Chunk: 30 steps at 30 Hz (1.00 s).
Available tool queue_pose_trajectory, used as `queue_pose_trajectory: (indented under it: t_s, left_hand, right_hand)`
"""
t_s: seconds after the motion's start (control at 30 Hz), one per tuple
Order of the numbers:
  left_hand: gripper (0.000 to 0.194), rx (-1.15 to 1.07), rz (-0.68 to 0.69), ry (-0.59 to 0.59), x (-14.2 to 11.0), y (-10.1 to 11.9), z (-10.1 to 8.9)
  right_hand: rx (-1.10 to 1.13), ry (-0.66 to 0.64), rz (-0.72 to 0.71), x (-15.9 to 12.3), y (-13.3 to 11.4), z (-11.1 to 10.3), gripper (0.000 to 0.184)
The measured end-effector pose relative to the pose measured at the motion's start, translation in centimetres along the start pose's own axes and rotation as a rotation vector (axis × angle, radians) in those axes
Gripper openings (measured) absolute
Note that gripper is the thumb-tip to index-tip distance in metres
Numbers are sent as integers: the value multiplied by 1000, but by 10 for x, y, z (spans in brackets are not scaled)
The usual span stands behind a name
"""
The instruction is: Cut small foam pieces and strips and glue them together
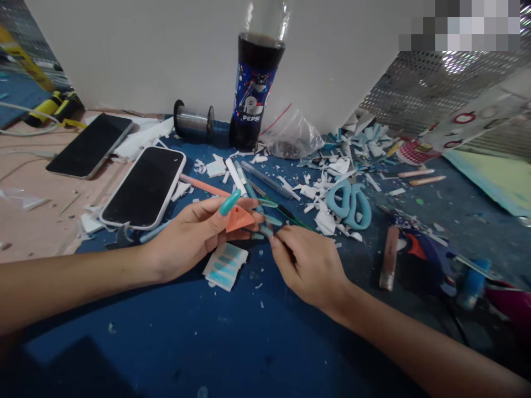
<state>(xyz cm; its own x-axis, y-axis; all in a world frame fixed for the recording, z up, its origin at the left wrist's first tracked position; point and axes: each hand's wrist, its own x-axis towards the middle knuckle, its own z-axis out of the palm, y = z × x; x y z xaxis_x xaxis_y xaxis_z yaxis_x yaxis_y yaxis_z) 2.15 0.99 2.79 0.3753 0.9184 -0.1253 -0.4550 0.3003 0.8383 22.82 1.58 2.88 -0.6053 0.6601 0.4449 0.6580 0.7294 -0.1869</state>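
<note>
My left hand [199, 229], with long turquoise nails, is closed on a small orange triangular piece [239, 219] with a dark dot near its top corner. Its thumb presses on the piece, and the other fingers curl behind. My right hand [311, 262] is closed close to the left fingertips, thumb and forefinger pinched together. What lies in that pinch is too small to tell. Just below the left hand, a white card with light blue stripes [226, 266] lies on the blue tabletop [199, 342]. Blue-handled scissors [349, 203] rest among white scraps to the right.
A Pepsi bottle [256, 83] stands against the pale panel, beside a spool of clear line [193, 122] and a plastic bag [293, 135]. Two phones, one white-edged [144, 188] and one dark [90, 145], lie left. Scraps [327, 218], pens and a box cutter [431, 254] clutter the right.
</note>
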Motion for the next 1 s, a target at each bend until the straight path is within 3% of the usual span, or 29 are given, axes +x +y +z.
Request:
queue_pose_trajectory:
  t_s: [0.17,0.37,0.63,0.8,1.0]
  left_hand:
    - [13,72,52,71,2,1,-1]
    - [25,51,40,44,2,3,2]
    - [30,91,92,-27,-1,0,-1]
    - [30,98,52,-73,-2,-1,-1]
    - [31,158,41,-133,-2,0,0]
  right_hand:
    - [86,17,91,-2,0,1,27]
    - [66,3,-4,0,-3,-2,23]
    - [157,306,2,-10,-12,-10,19]
    - [222,233,63,-9,-22,-23,21]
    - [370,171,9,-3,-28,-27,21]
